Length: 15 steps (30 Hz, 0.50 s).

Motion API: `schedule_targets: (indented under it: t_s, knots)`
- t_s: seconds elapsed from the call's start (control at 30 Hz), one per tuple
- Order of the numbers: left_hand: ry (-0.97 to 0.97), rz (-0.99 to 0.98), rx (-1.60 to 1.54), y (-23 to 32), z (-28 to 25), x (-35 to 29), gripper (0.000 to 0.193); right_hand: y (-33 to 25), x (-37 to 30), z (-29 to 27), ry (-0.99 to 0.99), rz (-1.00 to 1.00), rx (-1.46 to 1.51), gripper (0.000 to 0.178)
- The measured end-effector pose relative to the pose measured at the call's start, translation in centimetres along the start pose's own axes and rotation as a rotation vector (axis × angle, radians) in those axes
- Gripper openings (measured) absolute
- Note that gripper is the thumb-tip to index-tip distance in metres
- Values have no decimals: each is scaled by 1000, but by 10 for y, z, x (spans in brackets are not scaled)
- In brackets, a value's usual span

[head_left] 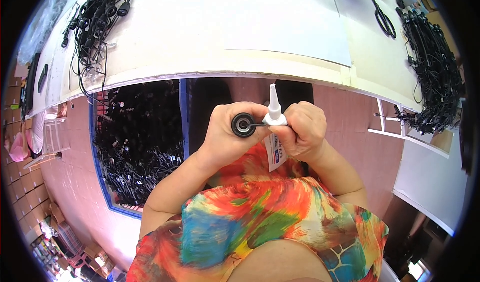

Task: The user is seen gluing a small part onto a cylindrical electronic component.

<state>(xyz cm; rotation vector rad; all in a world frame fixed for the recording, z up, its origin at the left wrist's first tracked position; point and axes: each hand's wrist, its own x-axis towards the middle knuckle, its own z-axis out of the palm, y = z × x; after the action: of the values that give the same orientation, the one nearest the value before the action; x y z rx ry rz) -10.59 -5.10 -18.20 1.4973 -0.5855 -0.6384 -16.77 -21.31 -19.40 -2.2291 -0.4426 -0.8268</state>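
Observation:
My left hand (pixel 216 132) is closed around a black round socket (pixel 243 125), its open end facing up with a metallic ring inside. In my right hand (pixel 306 131) is a white glue tube (pixel 276 154), gripped between thumb and curled fingers. The tube's long tapered nozzle (pixel 273 103) points up, and its printed body hangs below my thumb. A thin dark strip, perhaps a wire or stick, runs from the socket's mouth across to my right fingers, just under the nozzle's base. Both hands are close together, in front of the table edge. My left fingertips are partly hidden behind the socket and tube.
Black socket cables (pixel 102 17) hang over the white table (pixel 200 32) at left. Scissors (pixel 384 21) and a cable bundle (pixel 434 72) lie at right. A blue-rimmed crate (pixel 120 210) of black cables stands on the floor left. Another person (pixel 21 144) is far left.

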Motion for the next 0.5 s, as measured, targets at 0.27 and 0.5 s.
schedule_targets:
  t_s: [0.27,0.5]
  knots:
    - [15,12,-12,0,2,-1,15,-1,0,1,-10,14,15,33]
    - [8,15,-44,-1,2,-2,14,-4,0,0,-27,40,22,31]
